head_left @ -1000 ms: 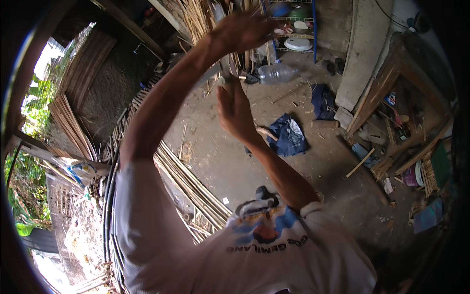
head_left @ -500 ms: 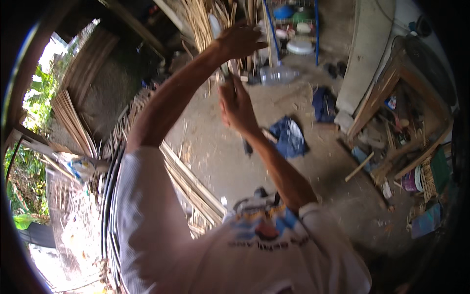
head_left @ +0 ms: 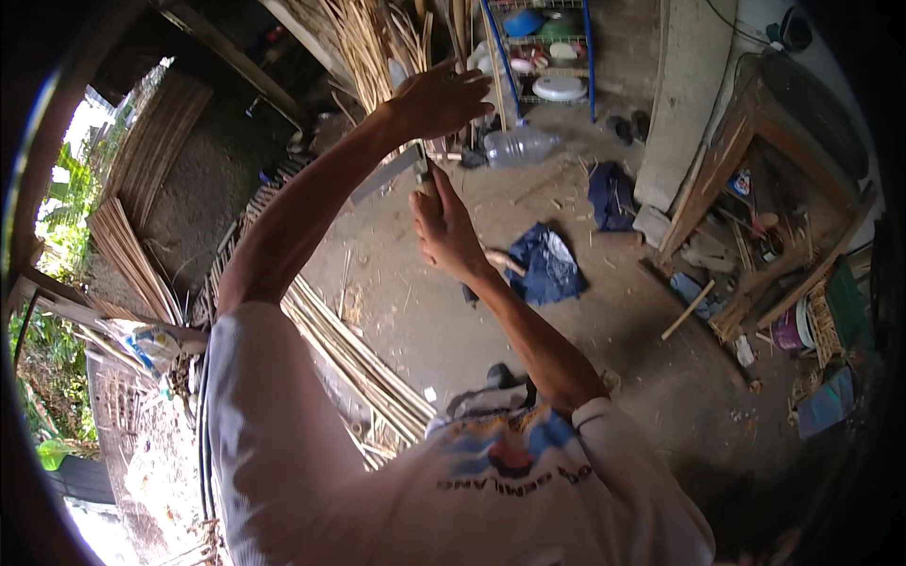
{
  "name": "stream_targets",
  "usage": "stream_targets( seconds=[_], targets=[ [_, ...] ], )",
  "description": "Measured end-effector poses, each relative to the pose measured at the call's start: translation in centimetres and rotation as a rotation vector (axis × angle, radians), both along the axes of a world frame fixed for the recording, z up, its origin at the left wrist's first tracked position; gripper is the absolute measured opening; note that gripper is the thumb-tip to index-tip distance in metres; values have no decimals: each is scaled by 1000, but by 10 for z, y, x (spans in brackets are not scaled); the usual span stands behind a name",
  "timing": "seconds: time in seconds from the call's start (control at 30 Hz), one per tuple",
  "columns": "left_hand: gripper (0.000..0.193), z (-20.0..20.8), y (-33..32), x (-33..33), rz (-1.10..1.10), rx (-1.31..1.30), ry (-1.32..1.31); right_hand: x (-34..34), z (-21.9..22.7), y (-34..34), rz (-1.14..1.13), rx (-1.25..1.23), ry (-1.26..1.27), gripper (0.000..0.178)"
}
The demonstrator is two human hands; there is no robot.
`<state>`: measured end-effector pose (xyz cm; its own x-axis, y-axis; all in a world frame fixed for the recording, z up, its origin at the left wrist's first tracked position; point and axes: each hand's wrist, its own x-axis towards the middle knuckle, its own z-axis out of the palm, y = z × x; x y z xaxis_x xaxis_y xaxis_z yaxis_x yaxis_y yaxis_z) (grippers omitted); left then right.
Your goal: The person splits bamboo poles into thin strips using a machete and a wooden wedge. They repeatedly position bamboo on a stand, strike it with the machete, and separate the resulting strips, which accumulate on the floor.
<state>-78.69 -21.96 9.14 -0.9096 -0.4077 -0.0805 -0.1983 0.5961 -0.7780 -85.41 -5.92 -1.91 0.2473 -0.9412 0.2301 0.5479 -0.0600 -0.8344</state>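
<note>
My right hand (head_left: 445, 226) is closed around the handle of a knife (head_left: 385, 177). Its broad grey blade points left from the fist and passes under my left forearm. Just above and beyond the fist is my left hand (head_left: 442, 100), palm down, with its fingers stretched out and apart. I see nothing held in it, though its underside is hidden. Behind that hand, a bundle of thin split strips (head_left: 357, 52), which look like bamboo, stands upright. Dark blue cloth (head_left: 547, 264) lies on the ground to the right of my right hand.
Long pale poles (head_left: 363, 354) lie on the ground at left. A clear plastic bottle (head_left: 519, 146) rests before a blue-framed rack (head_left: 590, 57). At right stand a wooden frame (head_left: 694, 222) and a leaning pale board (head_left: 665, 104). A short stick (head_left: 689, 309) lies near them.
The view has shifted slightly. My left hand has come a little down and left, fingers still spread. The knife in my right hand has turned so its blade shows to the left.
</note>
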Motion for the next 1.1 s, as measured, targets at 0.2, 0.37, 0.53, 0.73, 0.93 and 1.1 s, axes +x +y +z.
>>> stream_targets(
  seconds=[0.2,0.37,0.53,0.73,0.93,1.1],
  targets=[
    [53,-6,14,-5,120,497,562,0,-22,6,199,168,-33,52],
    [48,52,74,17,-210,629,1464,-17,-23,-5,187,209,-112,30],
    [55,-88,66,131,394,739,1750,-3,-24,-29,39,94,38,21],
    [44,-125,5,126,317,858,1725,0,-54,-75,-810,-481,571,12],
    [38,-114,-17,141,326,958,1669,30,-27,-70,77,184,14,15],
    [43,-94,-29,151,294,805,1688,46,-25,-114,-420,-279,449,12]
  ],
)
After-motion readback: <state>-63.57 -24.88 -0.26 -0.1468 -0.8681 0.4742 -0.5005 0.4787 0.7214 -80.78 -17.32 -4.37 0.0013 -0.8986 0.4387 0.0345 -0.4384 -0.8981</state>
